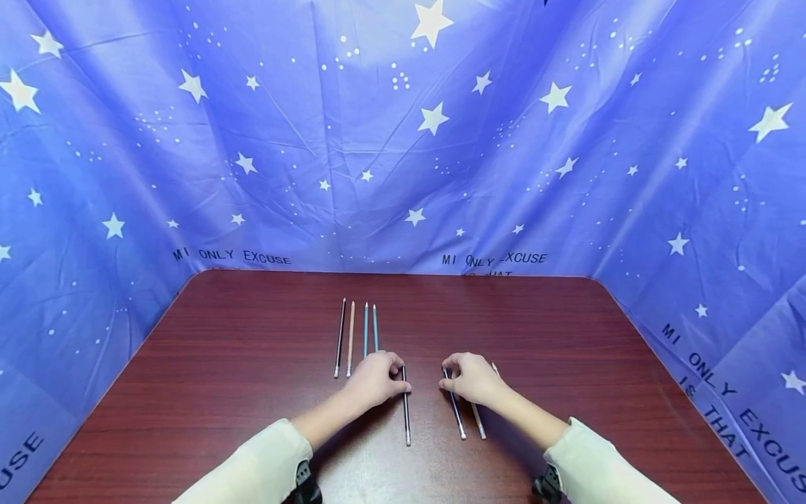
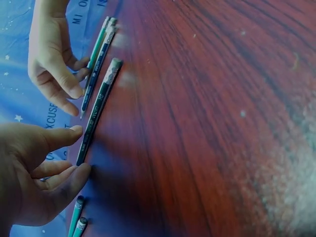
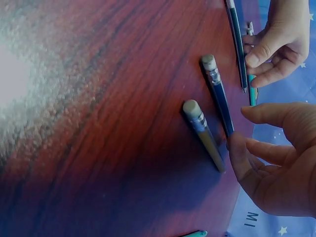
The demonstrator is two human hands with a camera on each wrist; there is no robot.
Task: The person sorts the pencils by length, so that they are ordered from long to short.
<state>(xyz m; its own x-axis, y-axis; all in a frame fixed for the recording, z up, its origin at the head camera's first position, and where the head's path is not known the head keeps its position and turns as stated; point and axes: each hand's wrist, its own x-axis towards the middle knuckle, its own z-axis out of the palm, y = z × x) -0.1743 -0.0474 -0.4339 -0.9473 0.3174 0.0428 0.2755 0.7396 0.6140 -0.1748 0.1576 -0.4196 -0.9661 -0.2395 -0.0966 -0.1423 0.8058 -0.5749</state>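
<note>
Dark eraser-tipped pencil (image 1: 406, 420) is laid on the table (image 1: 535, 315), its far end bracketed by the left hand (image 1: 376, 378), thumb and forefinger parted, apparently so both sides can be reached; no firm grip is shown. A navy pencil (image 3: 221, 101) is likewise straddled by the loosely spread right hand (image 1: 475, 380). Four pencils (image 1: 350, 339) are aligned, seemingly for order. "MI ONLY EXCUSE IS THAT" is printed on the starry backdrop (image 1: 378, 133); barrel lettering cannot be read.
</note>
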